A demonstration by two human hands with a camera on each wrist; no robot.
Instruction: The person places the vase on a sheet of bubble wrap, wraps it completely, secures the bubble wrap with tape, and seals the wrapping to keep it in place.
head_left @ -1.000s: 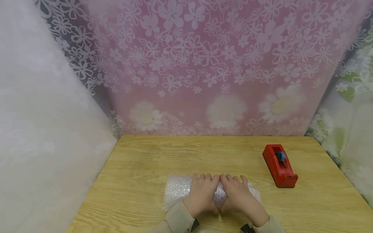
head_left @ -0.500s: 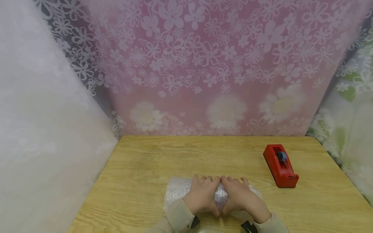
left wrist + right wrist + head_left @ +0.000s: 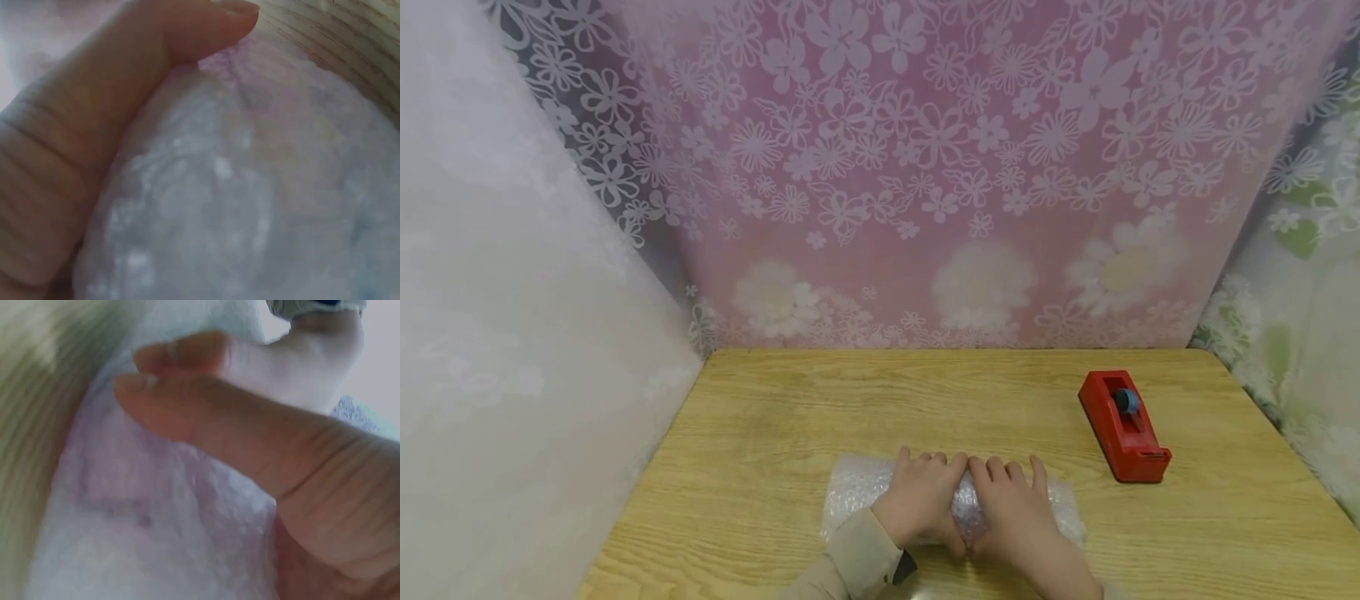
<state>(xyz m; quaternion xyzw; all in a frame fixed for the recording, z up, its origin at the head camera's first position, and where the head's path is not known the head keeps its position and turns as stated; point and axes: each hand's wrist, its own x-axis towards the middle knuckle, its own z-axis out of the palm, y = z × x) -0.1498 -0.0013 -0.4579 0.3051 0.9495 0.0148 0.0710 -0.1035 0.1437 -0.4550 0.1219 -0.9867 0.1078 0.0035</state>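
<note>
A bubble-wrapped bundle (image 3: pixel 857 493), roughly cylindrical, lies crosswise near the front of the wooden table. Something pinkish-purple shows through the wrap between the hands; its kind is hidden by the plastic. My left hand (image 3: pixel 922 502) grips the bundle's middle from above, fingers over the far side and thumb on the near side. Close beside it, my right hand (image 3: pixel 1017 515) holds the bundle the same way, its little finger spread outward. In the left wrist view the thumb lies along the bubble wrap (image 3: pixel 194 187). In the right wrist view both thumb tips nearly meet over the wrap (image 3: pixel 125 475).
A red tape dispenser (image 3: pixel 1123 433) with a small roll of tape (image 3: pixel 1126 402) stands on the table (image 3: pixel 760 417) at the right. Floral cloth (image 3: pixel 925 167) hangs behind the table, with pale sheets on both sides.
My right hand has shifted slightly, its fingers spreading and its wrist coming lower. More of the bundle's right end shows. My left hand stays almost still.
</note>
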